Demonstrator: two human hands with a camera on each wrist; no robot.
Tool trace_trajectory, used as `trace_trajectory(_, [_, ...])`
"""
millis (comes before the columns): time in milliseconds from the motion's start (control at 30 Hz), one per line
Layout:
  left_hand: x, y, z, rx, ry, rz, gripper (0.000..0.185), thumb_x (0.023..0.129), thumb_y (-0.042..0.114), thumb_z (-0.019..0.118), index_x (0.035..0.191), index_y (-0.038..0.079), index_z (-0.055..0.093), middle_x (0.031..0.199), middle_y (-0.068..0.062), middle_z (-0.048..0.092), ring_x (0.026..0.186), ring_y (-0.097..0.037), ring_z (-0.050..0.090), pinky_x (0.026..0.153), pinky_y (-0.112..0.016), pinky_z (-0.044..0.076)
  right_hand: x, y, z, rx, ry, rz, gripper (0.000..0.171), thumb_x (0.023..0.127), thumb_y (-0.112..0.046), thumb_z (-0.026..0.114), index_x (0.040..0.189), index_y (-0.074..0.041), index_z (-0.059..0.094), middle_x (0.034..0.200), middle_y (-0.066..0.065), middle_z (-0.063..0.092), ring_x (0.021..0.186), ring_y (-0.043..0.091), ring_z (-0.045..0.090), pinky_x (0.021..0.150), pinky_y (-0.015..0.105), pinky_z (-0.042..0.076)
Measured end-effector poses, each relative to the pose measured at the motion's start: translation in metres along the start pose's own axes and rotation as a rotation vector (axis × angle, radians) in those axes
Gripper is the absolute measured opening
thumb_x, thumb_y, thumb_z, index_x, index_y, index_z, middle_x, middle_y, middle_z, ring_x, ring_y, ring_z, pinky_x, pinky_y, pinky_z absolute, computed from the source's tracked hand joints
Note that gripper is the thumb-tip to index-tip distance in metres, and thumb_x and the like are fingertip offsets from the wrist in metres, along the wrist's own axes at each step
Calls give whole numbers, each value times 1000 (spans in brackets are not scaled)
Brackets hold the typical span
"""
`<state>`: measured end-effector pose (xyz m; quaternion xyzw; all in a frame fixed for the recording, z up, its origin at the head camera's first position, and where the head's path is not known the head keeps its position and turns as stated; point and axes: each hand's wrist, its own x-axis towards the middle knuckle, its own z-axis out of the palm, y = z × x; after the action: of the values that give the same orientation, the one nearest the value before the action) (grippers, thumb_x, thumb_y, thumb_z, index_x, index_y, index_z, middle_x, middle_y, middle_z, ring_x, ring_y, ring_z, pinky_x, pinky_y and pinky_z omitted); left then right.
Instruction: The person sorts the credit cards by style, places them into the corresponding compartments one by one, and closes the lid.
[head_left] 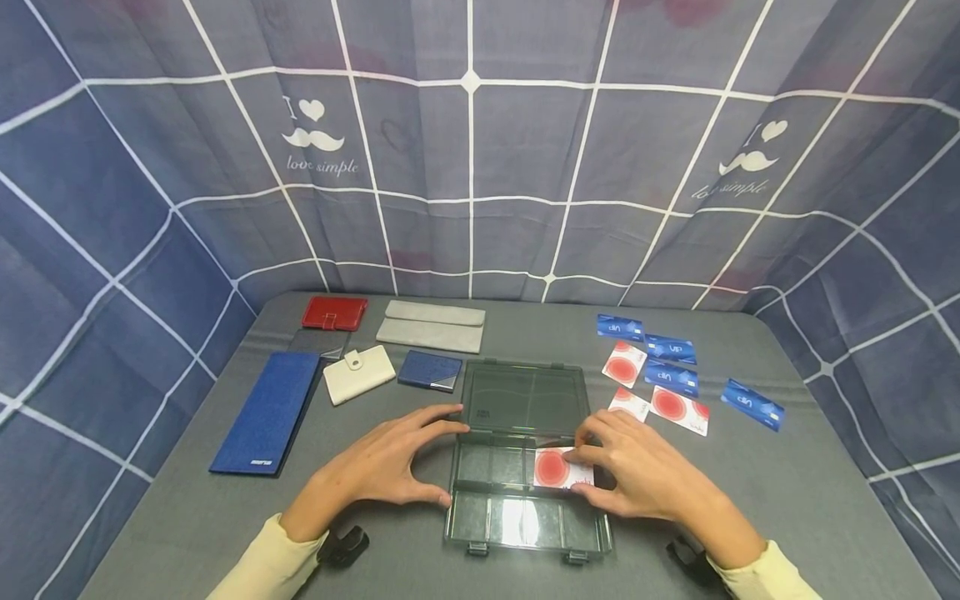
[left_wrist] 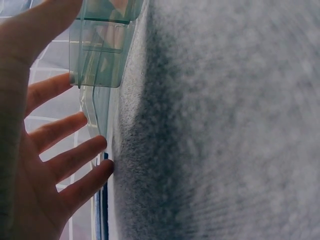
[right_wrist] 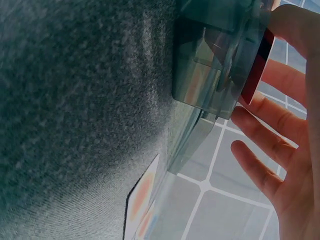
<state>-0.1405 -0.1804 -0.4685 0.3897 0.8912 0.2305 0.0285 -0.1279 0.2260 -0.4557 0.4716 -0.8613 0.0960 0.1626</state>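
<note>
Right hand [head_left: 645, 475], grip pinching a red-and-white card [head_left: 558, 469] inside the open clear organizer box [head_left: 517, 400]; left hand [head_left: 390, 462], grip wide, bracing its left edge.

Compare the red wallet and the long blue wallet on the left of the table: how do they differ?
The red wallet is short and lies crosswise at the table's far edge; the long blue wallet is far longer and runs lengthwise toward the left hand. The red wallet shows a strap; the blue wallet shows small pale lettering. Both lie flat and closed.
</note>
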Motion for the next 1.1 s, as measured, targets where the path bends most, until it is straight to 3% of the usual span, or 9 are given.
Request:
trace_trajectory(367, [1,1,-1,-4,-8,-5,92,81,73,82,158,30,54,171,1,40,150,-25,48,111,-54,51,-2,3,0,35,14,21,25,85,-45,85,100,-25,79,110,-10,64,104,15,62,90,41,56])
trace_trajectory(600, [-1,0,-1,1,-7,-2,92,81,76,80,158,31,54,172,2,40,151,-25,47,112,-54,49,-9,18,-3,116,61,34,31,83,-38,88,110,-24,81,112,-13,65,103,10,64,85,37,54])
trace_trajectory(733, [-1,0,0,6,-5,1,93,81,79,78,157,31,55,171,2,40,151,-25,47,113,-54,49,-16,30,-6,153,77,89,40,82,-35,91,118,-23,80,118,-15,66,103,6,63,87,29,51])
trace_trajectory(1000, [0,1,-1,27,5,1,93,78,74,83,156,31,56,171,4,41,148,-25,51,110,-53,51,-40,59,-11,131,121,222,45,79,-30,93,120,-17,80,124,-12,70,116,14,68,99,33,48])
trace_trajectory(1100, [-1,2,-1,28,9,6,93,78,74,84,156,31,56,170,3,41,147,-25,52,110,-53,51,-52,70,-12,117,133,296,50,74,-24,96,121,-18,79,123,-13,71,111,13,69,93,31,51])
